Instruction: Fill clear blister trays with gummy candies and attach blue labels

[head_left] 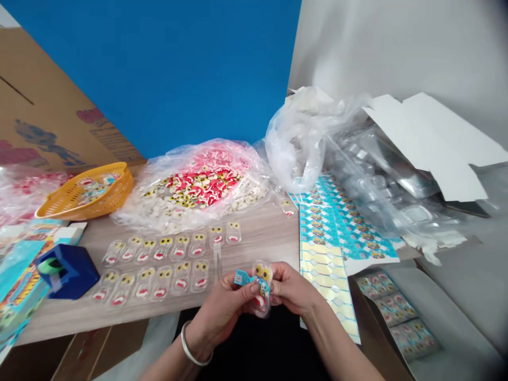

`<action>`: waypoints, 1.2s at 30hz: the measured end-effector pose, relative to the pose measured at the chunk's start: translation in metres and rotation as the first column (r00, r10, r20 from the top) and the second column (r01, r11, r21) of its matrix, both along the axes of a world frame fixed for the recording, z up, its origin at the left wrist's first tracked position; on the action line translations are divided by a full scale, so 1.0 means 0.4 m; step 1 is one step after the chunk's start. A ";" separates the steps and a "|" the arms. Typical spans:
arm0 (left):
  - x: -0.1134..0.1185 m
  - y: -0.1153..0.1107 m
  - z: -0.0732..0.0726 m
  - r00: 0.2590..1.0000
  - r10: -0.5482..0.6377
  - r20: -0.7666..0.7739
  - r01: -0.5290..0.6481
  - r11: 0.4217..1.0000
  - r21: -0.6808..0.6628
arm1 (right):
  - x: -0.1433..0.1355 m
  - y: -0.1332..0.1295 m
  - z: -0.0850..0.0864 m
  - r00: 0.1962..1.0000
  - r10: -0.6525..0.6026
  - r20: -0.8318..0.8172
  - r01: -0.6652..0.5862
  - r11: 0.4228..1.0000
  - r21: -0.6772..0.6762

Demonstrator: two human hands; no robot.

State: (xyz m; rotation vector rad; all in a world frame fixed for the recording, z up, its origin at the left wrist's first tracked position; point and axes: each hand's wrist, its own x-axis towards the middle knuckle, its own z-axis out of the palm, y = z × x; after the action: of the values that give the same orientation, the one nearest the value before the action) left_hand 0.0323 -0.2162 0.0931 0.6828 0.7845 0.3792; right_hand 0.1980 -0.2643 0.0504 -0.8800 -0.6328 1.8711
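Note:
A small clear plastic case (pixel 262 271) with yellow eye pieces and a red mouth piece is held upright between my two hands at the table's front edge. My left hand (pixel 228 304) wraps round its left side, thumb on a blue printed sticker (pixel 243 278) that lies across the case and sticks out to the left. My right hand (pixel 291 288) pinches the case's right edge. Two rows of similar filled cases (pixel 160 283) lie on the wooden table (pixel 262 233) to the left. Sheets of blue stickers (pixel 317 222), partly peeled to yellow backing, lie to the right.
Behind the rows lies a plastic bag of red and yellow pieces (pixel 206 182). An orange basket (pixel 115 193), a blue tape dispenser (pixel 77 270) and a cardboard box (pixel 51 106) are at left. Clear plastic packaging (pixel 373 174) piles up at right, above a box of packed cases (pixel 400 312).

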 end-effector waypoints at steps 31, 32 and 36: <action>0.040 0.035 -0.062 0.965 0.263 -0.009 -0.263 0.964 -0.036 | -0.010 -0.011 0.007 0.909 -0.359 0.212 0.354 0.933 0.065; 0.042 0.034 -0.063 0.968 0.250 0.001 -0.250 0.967 -0.046 | -0.015 -0.009 0.009 0.905 -0.356 0.233 0.348 0.934 0.077; 0.047 0.042 -0.062 0.971 0.239 0.032 -0.236 0.969 -0.066 | -0.035 0.002 0.026 0.857 -0.377 0.352 0.352 0.926 0.136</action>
State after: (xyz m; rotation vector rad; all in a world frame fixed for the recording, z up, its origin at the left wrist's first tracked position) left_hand 0.0510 -0.1996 0.0682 0.5228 0.8390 0.5827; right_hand 0.1841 -0.2636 0.0609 -1.2334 -0.6959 1.3424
